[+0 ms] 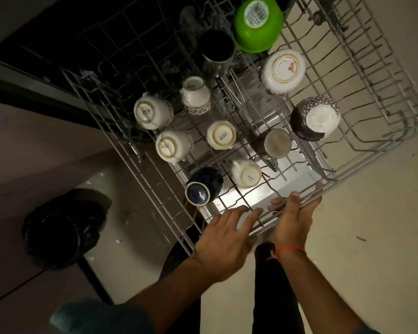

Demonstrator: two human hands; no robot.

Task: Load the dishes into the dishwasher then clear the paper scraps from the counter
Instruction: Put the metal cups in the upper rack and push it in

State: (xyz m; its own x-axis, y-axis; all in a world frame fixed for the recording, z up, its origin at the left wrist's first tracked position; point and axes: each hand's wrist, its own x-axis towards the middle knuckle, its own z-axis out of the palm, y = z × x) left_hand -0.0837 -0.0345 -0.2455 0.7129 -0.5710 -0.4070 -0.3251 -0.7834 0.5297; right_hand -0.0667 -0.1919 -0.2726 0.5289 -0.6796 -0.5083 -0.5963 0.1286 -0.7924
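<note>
We see a wire dishwasher rack [362,75] carrying upturned white cups [152,113], a green bowl [258,24], a dark blue cup [203,186] and steel tumblers [274,143].

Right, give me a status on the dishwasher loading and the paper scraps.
Done, seemingly: the upper rack holds upturned cups, a green bowl and a steel tumbler. In hand: the left hand and right hand are at the rack's front rail, fingers straight, probably to push it in. Left: white scraps lie near the black bin; the counter is out of view.
</note>
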